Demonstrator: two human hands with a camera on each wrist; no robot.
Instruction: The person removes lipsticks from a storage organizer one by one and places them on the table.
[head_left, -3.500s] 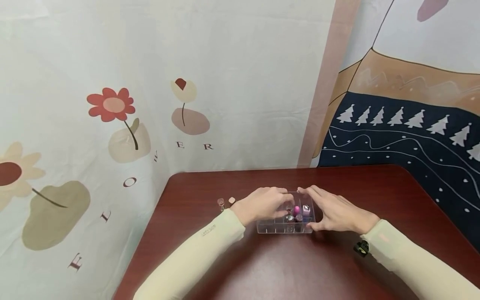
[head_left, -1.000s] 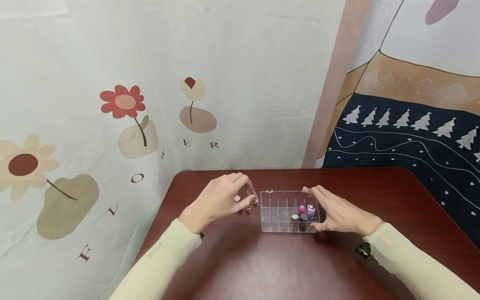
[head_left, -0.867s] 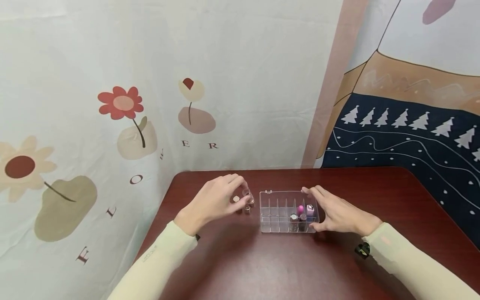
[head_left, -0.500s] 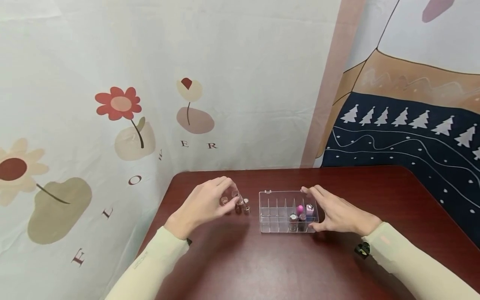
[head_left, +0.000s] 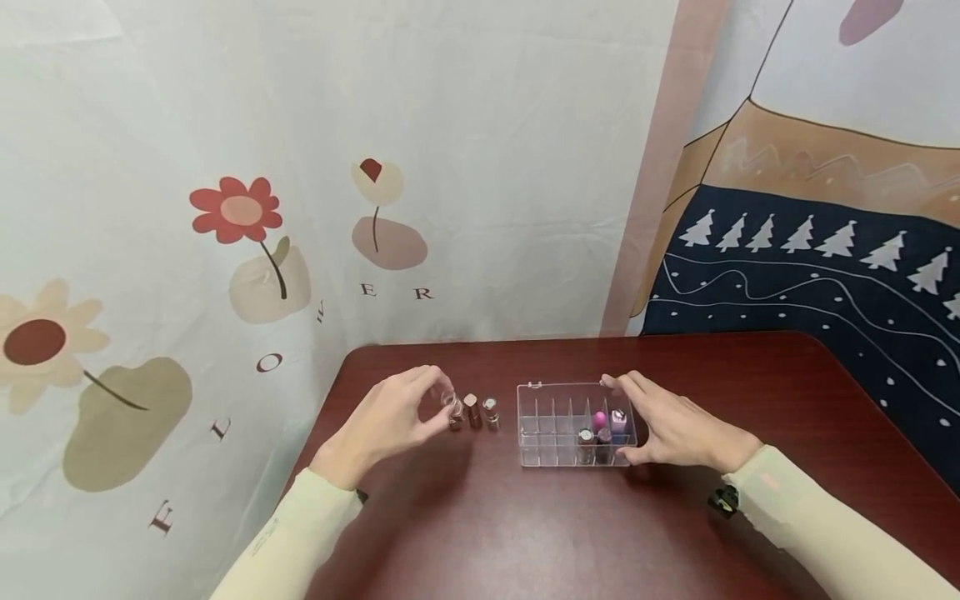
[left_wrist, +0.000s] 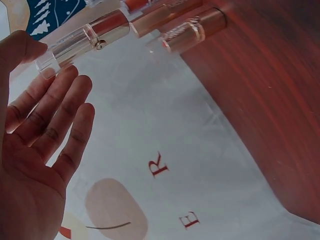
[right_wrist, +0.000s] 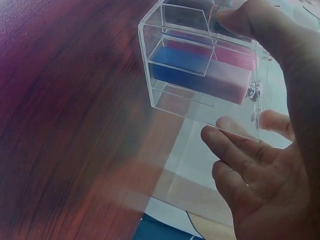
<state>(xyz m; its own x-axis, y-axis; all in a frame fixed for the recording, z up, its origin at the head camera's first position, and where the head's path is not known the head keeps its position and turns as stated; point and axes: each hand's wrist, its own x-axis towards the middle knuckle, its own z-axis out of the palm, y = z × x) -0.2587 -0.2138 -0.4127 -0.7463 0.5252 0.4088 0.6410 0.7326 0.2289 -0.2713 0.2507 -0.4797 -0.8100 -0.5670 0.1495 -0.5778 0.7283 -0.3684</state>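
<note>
My left hand [head_left: 393,417] pinches a lipstick [left_wrist: 85,40] by its clear cap, thumb on one side and fingertips on the other. Its base is reddish brown. Beside it stand a rose-topped copper lipstick [head_left: 472,410] and a silver-topped lipstick [head_left: 491,412]. Another clear-cased tube [left_wrist: 137,5] shows at the top edge of the left wrist view. My right hand [head_left: 675,425] holds the right end of a clear divided box [head_left: 546,454], thumb at the near side, fingers at the far side. A blue tube with a pale pink top [right_wrist: 200,75] lies along one compartment in the right wrist view.
In the box's right-hand compartments also stand a pink-topped tube [head_left: 600,421], a silver-topped brown tube [head_left: 586,446] and a dark tube [head_left: 603,450]. The reddish-brown table [head_left: 555,533] ends at a printed cloth backdrop [head_left: 480,208].
The left hand was inside the box 3.5 s ago. One second ago it held a clear-capped lipstick close to the box, then moved left with it. The right hand has stayed on the box.
</note>
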